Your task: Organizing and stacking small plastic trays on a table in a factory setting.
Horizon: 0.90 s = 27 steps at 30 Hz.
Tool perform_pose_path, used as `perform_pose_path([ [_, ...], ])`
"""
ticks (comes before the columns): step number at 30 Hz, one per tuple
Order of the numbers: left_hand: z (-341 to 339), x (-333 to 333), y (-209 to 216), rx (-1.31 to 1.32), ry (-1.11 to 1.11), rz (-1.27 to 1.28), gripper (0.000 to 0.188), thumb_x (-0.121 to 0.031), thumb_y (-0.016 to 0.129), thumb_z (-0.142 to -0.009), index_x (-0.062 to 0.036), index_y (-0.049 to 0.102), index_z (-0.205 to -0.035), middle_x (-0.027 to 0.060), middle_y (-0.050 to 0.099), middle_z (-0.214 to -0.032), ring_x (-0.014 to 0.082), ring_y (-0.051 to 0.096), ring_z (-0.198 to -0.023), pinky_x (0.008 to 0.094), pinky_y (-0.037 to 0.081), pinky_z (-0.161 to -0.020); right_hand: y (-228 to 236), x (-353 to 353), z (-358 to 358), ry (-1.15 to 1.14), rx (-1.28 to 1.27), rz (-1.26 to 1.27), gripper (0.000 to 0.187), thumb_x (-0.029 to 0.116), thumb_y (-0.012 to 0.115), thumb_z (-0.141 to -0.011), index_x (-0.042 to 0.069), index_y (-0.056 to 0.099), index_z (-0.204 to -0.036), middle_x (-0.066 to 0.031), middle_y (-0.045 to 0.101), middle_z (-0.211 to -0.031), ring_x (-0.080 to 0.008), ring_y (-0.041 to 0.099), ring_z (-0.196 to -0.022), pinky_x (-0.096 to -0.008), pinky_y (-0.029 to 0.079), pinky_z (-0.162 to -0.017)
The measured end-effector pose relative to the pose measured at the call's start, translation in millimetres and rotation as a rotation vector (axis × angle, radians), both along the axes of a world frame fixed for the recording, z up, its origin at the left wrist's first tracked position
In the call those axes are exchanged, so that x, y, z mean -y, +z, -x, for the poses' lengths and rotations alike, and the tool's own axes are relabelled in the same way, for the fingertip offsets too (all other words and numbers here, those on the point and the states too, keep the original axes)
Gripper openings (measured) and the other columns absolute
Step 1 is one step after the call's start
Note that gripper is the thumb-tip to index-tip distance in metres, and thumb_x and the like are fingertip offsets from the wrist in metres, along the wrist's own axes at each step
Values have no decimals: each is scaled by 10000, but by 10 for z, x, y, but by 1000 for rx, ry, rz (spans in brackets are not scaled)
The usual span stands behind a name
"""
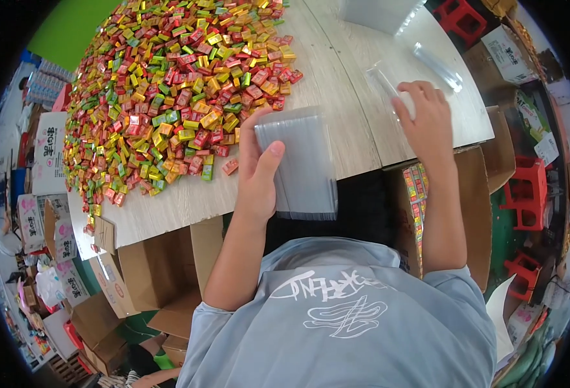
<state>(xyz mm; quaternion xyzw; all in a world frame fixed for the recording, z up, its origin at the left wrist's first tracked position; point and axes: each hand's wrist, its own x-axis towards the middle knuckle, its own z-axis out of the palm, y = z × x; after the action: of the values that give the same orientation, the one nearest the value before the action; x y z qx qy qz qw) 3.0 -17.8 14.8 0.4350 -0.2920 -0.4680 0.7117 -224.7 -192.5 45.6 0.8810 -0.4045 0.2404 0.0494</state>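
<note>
My left hand (pixel 262 174) is closed around a thick stack of clear flat plastic sleeves (pixel 304 168), with the thumb lying across its face. The stack is held upright-looking at the table's near edge. Over the right part of the table, my right hand (pixel 426 116) has its thumb and fingers bent around the end of a single clear plastic sleeve (pixel 382 83). Its fingertips are slightly blurred. Left of the stack spreads a large heap of small wrapped blocks (pixel 181 97) in red, yellow, green and orange.
On the pale wooden table (pixel 336 84) lie another clear sleeve (pixel 437 66) and a clear plastic stack (pixel 378 14). Open cardboard boxes stand below its edge, one on the left (pixel 159 268) and one on the right (pixel 469 213) holding packed coloured blocks. Red stools (pixel 527 194) stand further right.
</note>
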Motion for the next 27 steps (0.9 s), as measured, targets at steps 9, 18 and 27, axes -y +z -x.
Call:
perform_pose_path([
  [9, -53, 39, -1, 7, -10, 21, 565, -199, 608, -929, -62, 367, -1422, 71, 481, -1261, 152, 469, -1155, 305, 379, -1015, -152, -126, -107, -40, 17, -104, 272, 224, 597, -940, 66, 600, -1161, -148, 593, -1156, -352, 539, -1082, -451, 405, -967],
  [18, -10, 16, -66, 100, -6, 58, 575, -167, 583, -941, -56, 326, -1443, 79, 438, -1307, 175, 441, -1193, 314, 358, -1043, 82, -1079, -472, 451, 504, -954, 438, 167, 678, -881, -1, 494, -1242, -103, 525, -1064, -196, 536, -939, -325, 463, -851],
  [27, 29, -23, -61, 72, -33, 0, 560, -147, 572, -950, -66, 325, -1447, 86, 434, -1318, 173, 444, -1201, 317, 364, -1044, 14, -1131, -388, 480, 674, -1159, 309, 177, 549, -975, 17, 489, -1232, -51, 514, -1024, -129, 516, -892, -276, 431, -794],
])
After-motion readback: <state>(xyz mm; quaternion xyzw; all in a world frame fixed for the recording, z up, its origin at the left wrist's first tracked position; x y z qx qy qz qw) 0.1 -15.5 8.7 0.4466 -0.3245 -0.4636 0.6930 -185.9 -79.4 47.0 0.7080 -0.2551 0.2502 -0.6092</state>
